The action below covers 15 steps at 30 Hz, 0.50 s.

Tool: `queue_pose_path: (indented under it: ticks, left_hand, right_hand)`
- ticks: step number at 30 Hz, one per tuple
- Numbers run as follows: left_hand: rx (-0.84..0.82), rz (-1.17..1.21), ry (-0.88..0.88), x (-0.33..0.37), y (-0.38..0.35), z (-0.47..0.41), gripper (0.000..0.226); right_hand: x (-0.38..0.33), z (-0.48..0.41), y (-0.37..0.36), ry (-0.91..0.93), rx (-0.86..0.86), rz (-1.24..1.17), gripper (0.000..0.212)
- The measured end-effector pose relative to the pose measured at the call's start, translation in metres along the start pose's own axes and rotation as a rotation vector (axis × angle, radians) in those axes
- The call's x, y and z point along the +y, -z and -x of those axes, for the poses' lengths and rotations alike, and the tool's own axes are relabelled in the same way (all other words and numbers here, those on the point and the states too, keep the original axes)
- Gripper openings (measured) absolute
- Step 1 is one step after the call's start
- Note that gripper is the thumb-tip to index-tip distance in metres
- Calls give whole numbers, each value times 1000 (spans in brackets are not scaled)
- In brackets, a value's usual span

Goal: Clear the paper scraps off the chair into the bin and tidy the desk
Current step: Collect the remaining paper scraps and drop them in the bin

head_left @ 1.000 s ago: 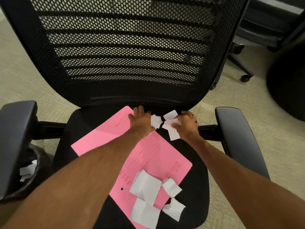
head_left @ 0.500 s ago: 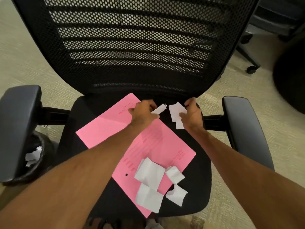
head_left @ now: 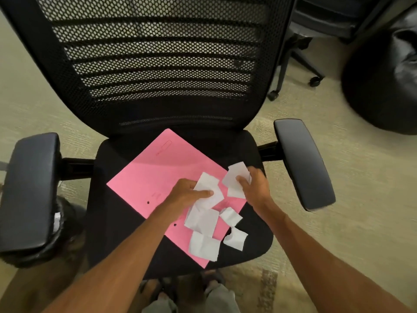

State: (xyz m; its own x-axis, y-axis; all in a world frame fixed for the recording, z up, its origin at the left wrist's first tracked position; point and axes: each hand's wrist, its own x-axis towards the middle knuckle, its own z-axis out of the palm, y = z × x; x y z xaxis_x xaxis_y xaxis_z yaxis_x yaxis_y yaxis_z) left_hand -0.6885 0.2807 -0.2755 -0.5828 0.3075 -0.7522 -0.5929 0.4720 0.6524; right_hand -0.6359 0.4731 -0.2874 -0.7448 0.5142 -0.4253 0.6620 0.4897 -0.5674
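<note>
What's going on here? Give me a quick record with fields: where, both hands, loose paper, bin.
where: black mesh chair with a pink folder on its seat
left hand: fingers pressing white scraps
right hand: holding a white scrap
loose paper: four scraps on the folder's near corner
bin: on the floor under the left armrest, paper inside

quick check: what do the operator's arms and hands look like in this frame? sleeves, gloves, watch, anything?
Both forearms are bare as far as the frame shows: no sleeves in view. The left hand and right hand have no gloves, and no watch, bracelet or ring is visible on the sides facing the camera. No markings, straps or cables on either arm.
</note>
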Motion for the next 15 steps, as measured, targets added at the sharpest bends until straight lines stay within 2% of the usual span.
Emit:
queue_pose_path:
  ticks: [6, 12, 15]
  left_hand:
    - [32, -173, 21, -30, -13, 23, 41]
    - [193, -138, -9, -41, -8, 23, 45]
    - [243, -93, -83, -42, 0, 28, 39]
  right_hand:
    - [42, 63, 3, -129, 9, -153, 29]
    - [56, 97, -5, -130, -63, -110, 29]
    - [56, 104, -10, -132, -43, -80, 36]
